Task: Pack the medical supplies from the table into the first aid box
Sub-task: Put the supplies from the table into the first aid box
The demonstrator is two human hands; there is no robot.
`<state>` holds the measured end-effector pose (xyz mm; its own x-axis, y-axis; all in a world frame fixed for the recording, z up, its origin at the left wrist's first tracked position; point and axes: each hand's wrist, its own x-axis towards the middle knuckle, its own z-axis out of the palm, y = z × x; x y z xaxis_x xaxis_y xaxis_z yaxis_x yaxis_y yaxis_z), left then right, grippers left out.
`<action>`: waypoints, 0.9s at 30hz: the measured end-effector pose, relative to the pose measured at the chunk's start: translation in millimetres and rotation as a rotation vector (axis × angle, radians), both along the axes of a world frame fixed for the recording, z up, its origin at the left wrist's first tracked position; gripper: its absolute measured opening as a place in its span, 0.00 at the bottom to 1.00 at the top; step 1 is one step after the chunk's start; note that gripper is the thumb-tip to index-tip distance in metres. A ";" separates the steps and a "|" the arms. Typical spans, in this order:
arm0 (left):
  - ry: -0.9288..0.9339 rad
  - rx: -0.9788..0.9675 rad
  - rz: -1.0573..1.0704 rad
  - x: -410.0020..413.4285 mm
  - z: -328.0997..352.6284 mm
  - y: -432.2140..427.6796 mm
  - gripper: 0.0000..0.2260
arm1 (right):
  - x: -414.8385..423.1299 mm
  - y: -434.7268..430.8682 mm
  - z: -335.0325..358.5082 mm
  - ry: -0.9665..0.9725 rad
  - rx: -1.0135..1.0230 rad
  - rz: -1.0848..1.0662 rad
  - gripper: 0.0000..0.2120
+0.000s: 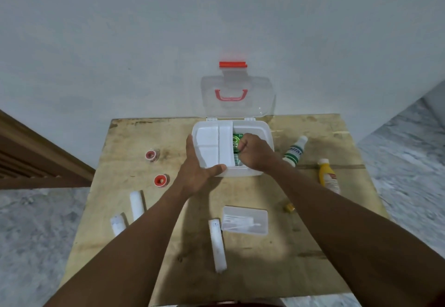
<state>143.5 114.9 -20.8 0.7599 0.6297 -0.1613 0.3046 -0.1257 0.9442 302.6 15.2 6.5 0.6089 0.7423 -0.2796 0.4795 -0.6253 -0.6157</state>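
Observation:
The white first aid box stands open at the table's far middle, its clear lid with a red handle leaning on the wall. A white inner tray covers the box's left half. My left hand grips the box's front left corner. My right hand is inside the right half with its fingers curled over a green packet; what the fingers hold is hidden. On the table lie two red tape rolls, three white bandage rolls, a clear plastic case, a green-and-white bottle and a yellow bottle.
A small yellow item lies right of the clear case. The wooden table stands against a pale wall. A brown wooden frame is at the left, and grey speckled floor shows on both sides.

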 end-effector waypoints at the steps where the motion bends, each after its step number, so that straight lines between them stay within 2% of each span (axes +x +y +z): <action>1: -0.002 0.000 -0.004 0.4 0.1 -0.4 0.45 | 0.6 -1.5 -0.5 0.003 0.019 -0.008 0.09; 5: 0.006 0.001 -0.034 0.7 5.0 -4.5 0.42 | 4.8 -9.0 -0.7 -0.009 0.091 -0.043 0.10; 9: 0.038 0.023 -0.043 2.1 8.3 -1.3 0.46 | 6.9 -22.5 2.2 -0.180 0.205 -0.077 0.09; 14: 0.077 0.034 -0.032 0.5 5.1 -4.0 0.49 | -17.3 -66.3 14.0 -0.360 0.378 0.079 0.07; 16: 0.091 0.042 -0.013 -1.9 5.1 -4.3 0.52 | -31.1 -84.3 13.9 -0.294 0.237 0.164 0.08; 17: 0.091 0.043 -0.012 -3.0 4.8 -4.2 0.53 | -37.8 -91.6 11.0 -0.240 0.099 0.213 0.13; 19: 0.098 0.025 -0.020 -5.0 2.4 -3.3 0.56 | -52.1 -103.6 0.1 -0.193 -0.192 0.287 0.28; 21: 0.111 0.018 -0.031 -6.5 1.9 -2.8 0.58 | -67.3 -112.5 -12.5 -0.213 -0.377 0.301 0.41; 22: 0.119 0.014 -0.037 -6.8 1.7 -2.6 0.58 | -73.7 -116.0 -19.5 -0.238 -0.434 0.301 0.43; 24: 0.129 0.007 -0.033 -6.1 -1.6 -1.1 0.58 | -83.6 -121.3 -33.2 -0.290 -0.483 0.298 0.40; 27: 0.128 0.001 -0.020 -3.4 -4.8 -0.7 0.55 | -95.3 -128.1 -46.4 -0.296 -0.438 0.237 0.30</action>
